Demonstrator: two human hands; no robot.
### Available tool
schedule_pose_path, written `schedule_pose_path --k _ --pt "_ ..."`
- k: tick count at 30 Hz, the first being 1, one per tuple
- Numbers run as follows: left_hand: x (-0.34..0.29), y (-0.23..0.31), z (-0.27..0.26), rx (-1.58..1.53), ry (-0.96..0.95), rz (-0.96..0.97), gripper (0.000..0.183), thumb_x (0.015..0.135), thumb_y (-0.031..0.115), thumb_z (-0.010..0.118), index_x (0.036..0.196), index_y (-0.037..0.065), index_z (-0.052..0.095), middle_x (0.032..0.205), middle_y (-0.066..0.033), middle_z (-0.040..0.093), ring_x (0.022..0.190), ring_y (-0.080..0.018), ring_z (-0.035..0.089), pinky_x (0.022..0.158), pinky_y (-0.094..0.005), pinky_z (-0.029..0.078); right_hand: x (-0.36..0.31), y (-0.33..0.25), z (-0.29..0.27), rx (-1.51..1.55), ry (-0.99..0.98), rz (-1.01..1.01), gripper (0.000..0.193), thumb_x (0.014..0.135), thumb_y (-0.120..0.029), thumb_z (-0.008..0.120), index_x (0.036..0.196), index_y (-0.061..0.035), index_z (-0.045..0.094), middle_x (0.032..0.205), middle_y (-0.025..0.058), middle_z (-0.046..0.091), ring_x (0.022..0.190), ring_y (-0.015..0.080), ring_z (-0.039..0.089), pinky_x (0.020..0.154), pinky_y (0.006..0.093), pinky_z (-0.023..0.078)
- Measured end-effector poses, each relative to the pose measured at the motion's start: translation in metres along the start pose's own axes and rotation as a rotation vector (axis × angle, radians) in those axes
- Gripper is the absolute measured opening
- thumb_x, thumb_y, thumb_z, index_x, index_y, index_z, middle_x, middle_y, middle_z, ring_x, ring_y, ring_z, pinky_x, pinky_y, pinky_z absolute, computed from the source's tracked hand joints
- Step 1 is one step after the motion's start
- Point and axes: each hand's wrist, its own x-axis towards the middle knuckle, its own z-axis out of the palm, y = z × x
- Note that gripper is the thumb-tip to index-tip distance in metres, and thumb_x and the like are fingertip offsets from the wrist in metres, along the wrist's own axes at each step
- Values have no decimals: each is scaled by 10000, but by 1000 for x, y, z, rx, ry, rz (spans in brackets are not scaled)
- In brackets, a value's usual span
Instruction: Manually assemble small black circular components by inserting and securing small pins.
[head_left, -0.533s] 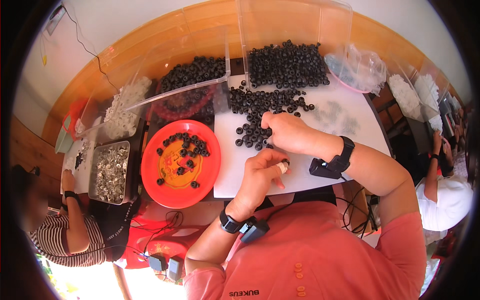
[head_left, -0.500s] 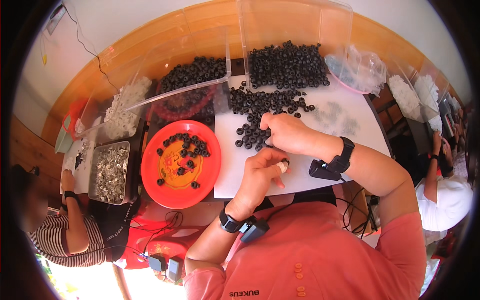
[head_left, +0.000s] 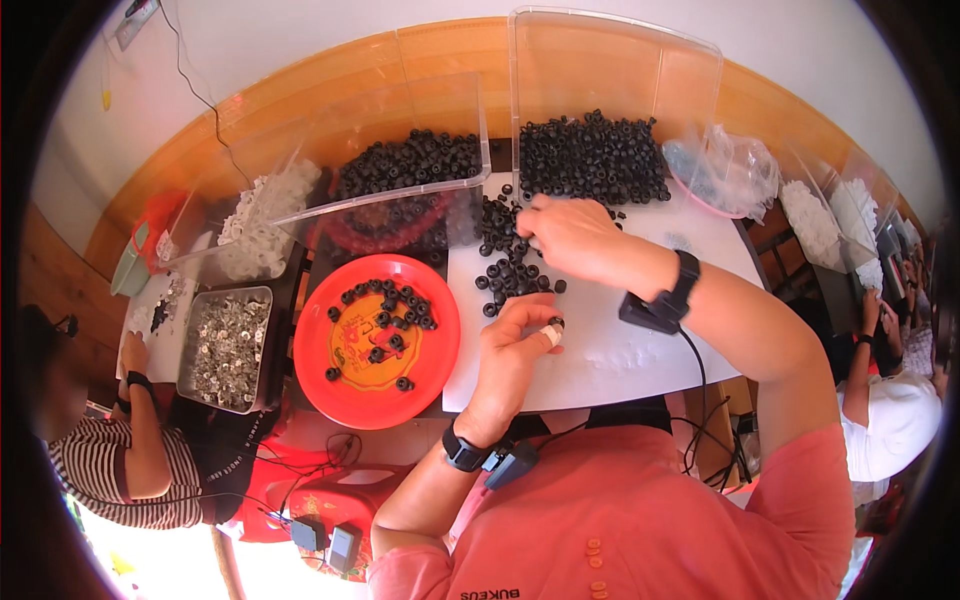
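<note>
My left hand (head_left: 508, 362) is closed near the front of the white tabletop. Its thumb, wrapped in a pale band, and its forefinger pinch a small black ring-like part (head_left: 558, 322). Farther out, my right hand (head_left: 578, 240) reaches over loose black parts (head_left: 512, 280) of the same kind, round with a hole. Its fingers are bent together among them, and whatever lies between the fingertips is hidden. To the left, several such black parts lie on a red plate (head_left: 445, 350).
Behind the hands, clear plastic bins (head_left: 615, 35) (head_left: 380, 187) hold heaps of black parts. A metal tray (head_left: 268, 345) of small shiny pieces stands left of the plate. At the back right is a clear bag (head_left: 738, 170). Other people sit at both sides; cables hang below the table.
My right hand has moved away from the left hand, farther into the loose black parts. The left hand keeps its pinch on the black part. The whole view has shifted slightly.
</note>
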Motion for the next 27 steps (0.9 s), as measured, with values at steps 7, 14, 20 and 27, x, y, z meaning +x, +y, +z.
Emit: schedule_pose_path --k 7,14,20,27 --pt "0 -17 -1 60 -57 72 155 898 -39 648 1050 -36 680 1257 -94 579 1058 -157 598 855 -312 556 62 4 25 -18 -18 3 377 926 -234 645 1289 -131 636 1259 118 597 1088 380 619 877 460 534" --pt "-1 -18 -6 65 -46 99 153 890 -63 650 1040 -42 673 1250 -93 582 1036 -155 604 866 -305 545 45 -10 23 -25 -87 13 443 948 -387 642 1302 -123 605 1284 154 591 1161 405 566 966 488 491" --pt "-1 -18 -6 63 -50 110 156 885 -70 651 1038 -45 674 1240 -95 585 1031 -157 606 867 -304 545 24 -7 10 -15 -187 48 383 962 -357 624 1299 -178 593 1277 139 573 1165 381 575 943 493 506" --pt "0 -21 -4 55 -62 127 159 880 -72 655 1036 -49 673 1233 -87 589 1023 -150 607 863 -296 541 18 19 23 -79 -151 188 380 999 -365 555 1325 -174 596 1366 151 496 1221 400 535 945 503 499"
